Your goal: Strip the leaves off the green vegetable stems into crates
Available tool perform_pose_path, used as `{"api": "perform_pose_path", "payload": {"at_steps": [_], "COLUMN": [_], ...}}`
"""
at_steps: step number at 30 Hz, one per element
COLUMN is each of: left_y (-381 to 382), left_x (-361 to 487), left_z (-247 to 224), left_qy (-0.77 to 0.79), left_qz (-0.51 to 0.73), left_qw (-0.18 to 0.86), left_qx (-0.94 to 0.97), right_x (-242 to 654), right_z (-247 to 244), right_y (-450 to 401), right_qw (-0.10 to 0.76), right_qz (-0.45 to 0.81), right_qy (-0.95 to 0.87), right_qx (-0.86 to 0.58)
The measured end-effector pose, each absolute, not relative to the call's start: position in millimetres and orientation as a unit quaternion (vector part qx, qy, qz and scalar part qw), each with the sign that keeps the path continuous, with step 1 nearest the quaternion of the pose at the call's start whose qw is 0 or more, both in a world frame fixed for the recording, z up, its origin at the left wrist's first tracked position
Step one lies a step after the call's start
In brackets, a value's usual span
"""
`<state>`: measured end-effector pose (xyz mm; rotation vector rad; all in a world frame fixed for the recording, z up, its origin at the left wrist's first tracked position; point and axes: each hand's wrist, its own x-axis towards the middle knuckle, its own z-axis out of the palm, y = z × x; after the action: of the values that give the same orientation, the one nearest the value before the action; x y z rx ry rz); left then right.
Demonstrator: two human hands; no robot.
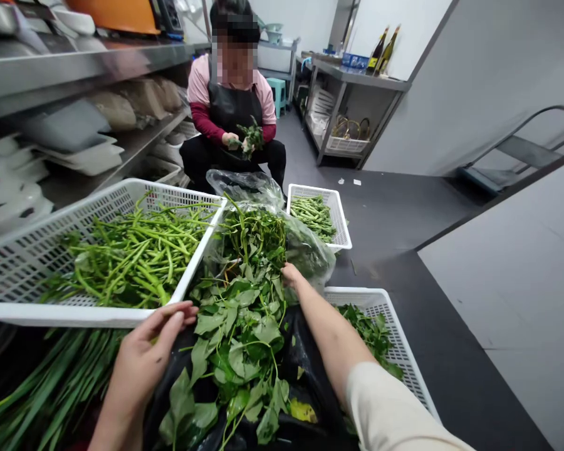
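A long heap of leafy greens (244,313) runs down the middle over black plastic, its far end in a clear plastic bag (310,250). My right hand (291,275) reaches to the heap's right edge; its fingers are partly hidden among the leaves, so its grip is unclear. My left hand (162,332) is beside the heap's left edge, fingers bent forward with the thumb near them, close to the corner of a large white basket (183,285). Green stems (145,250) fill that basket. What the left fingers hold, if anything, cannot be made out.
A person (235,106) squats opposite, holding greens. Small white basket (343,225) with cut stems stands beyond; another white basket (404,338) with leaves is at right. Long green leaves (75,376) lie lower left. Metal shelves (145,66) line the left.
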<state>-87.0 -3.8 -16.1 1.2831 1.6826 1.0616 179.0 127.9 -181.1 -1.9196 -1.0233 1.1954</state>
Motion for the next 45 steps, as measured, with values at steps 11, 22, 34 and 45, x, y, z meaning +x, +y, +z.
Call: {"api": "perform_pose_path", "payload": {"at_steps": [11,22,34,45], "left_y": [21,45,48,46], "left_x": [-41,1,-33,-59], "left_z": [-33,-2,100,71], "left_qy": [0.623,0.634,0.474,0.535], "left_qz": [0.345,0.4,0.671,0.672], "left_qw": [0.436,0.268,0.435,0.441], "left_qx": [0.549,0.605,0.369,0.261], "right_x": [137,131,177,161], "right_z": [-124,-52,-18,-24], "right_y": [61,46,-17,-57], "right_qw": [0.319,0.424,0.529,0.477], "right_qz": [0.249,0.285,0.623,0.728], "right_qy": [-0.619,-0.618,-0.423,-0.371], "right_qx": [-0.673,-0.597,-0.391,-0.324]}}
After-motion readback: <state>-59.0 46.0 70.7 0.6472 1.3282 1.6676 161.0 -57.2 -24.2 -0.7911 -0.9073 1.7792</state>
